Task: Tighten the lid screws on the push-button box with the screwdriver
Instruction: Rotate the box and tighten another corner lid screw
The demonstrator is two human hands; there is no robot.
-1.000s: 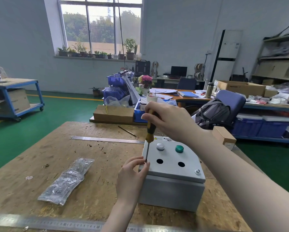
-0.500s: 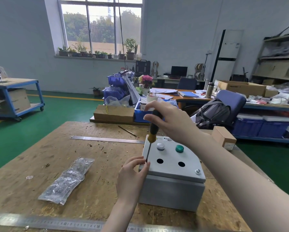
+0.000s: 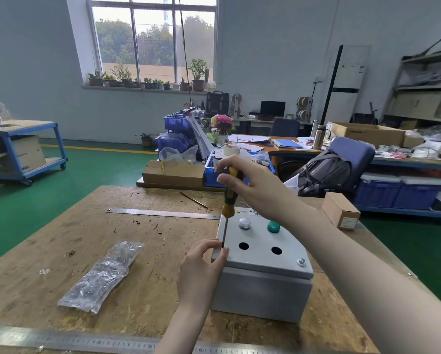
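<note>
Two hands work at a grey push-button box (image 3: 261,292) that sits on a rough wooden counter (image 3: 61,241), near its right side. The right hand (image 3: 255,190) is curled around the yellow-and-black handle of a screwdriver (image 3: 229,200), gripping it near the top, and the tool stands nearly upright with a slight tilt. Its thin shaft runs down to the near-left corner of the box lid (image 3: 263,249), where the tip meets the lid between the fingertips of the left hand (image 3: 201,272). That left hand reaches up from below, its thumb and forefinger pinching around the shaft tip at the corner; whatever lies under the tip is hidden by the fingers. On the lid sit a white button (image 3: 244,223) and a green button (image 3: 273,226) side by side at the far edge, with two open round holes just nearer. A screw (image 3: 301,262) shows at the near-right corner of the lid.

To the left of the box lies a crumpled clear plastic bag (image 3: 101,274). One steel ruler (image 3: 160,213) lies across the counter beyond the box, and another ruler (image 3: 71,342) runs along the near edge. A small cardboard box (image 3: 341,210) rests at the far right of the counter.
</note>
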